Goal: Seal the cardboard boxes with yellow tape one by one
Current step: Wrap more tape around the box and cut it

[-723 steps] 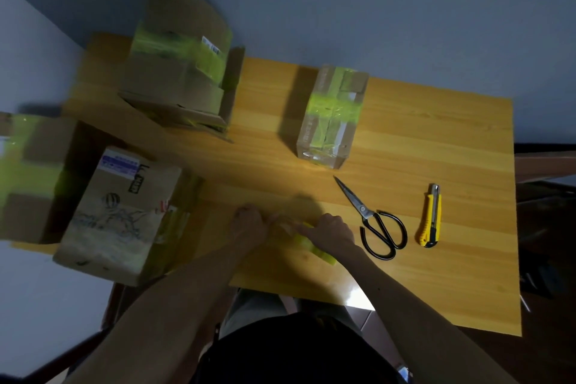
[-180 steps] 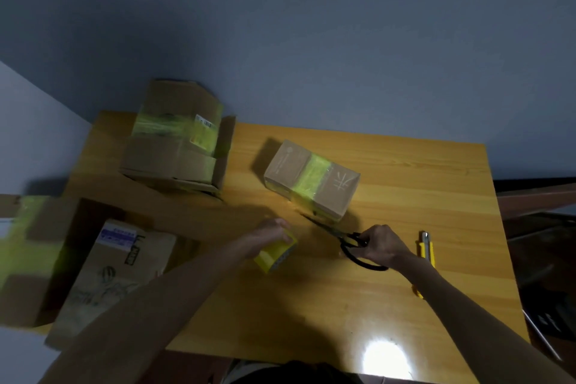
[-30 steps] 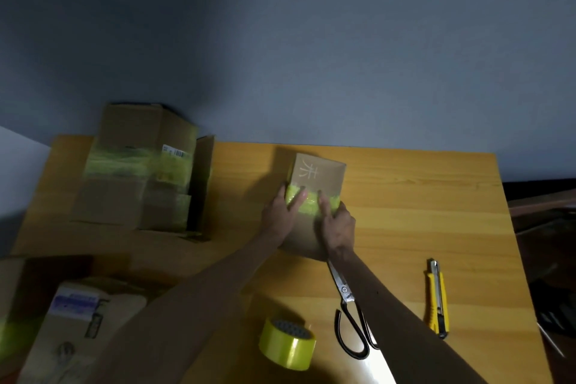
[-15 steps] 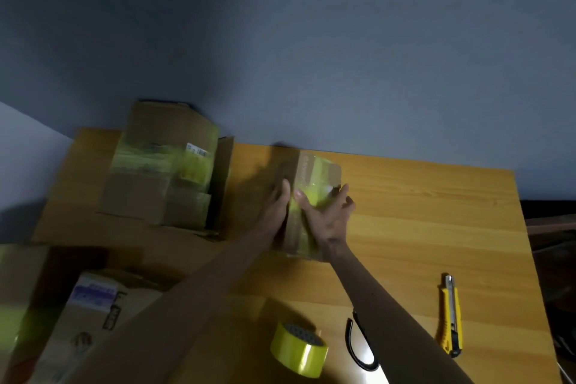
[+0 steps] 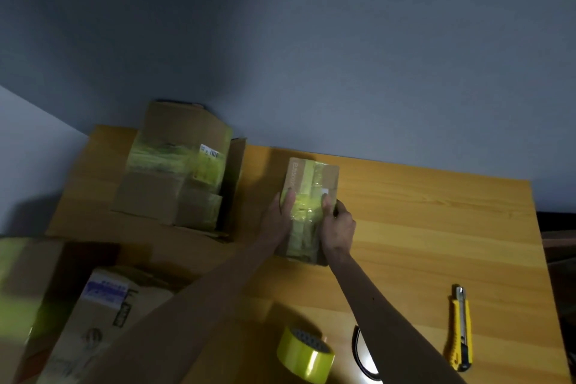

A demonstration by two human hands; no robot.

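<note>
From the head view, a small cardboard box (image 5: 324, 174) with yellow tape across its top stands on the wooden table (image 5: 420, 227), near the far edge. The left hand (image 5: 278, 223) lies flat against its left side, fingers straight, pressing the tape. The right hand (image 5: 339, 229) grips the right edge, thumb on top. A yellow tape roll (image 5: 305, 356), scissors (image 5: 361, 355) and a utility knife (image 5: 460, 330) lie nearer the person, and a larger taped box (image 5: 174, 171) stands to the left.

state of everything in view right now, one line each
small cardboard box, lying flat, yellow tape across it
left hand, straight fingers pressing the tape
right hand, gripping the box's side
tape roll, set down, unheld
utility knife, lying untouched
scissors, set down, mostly hidden
large cardboard box, taped, side flap open
</note>
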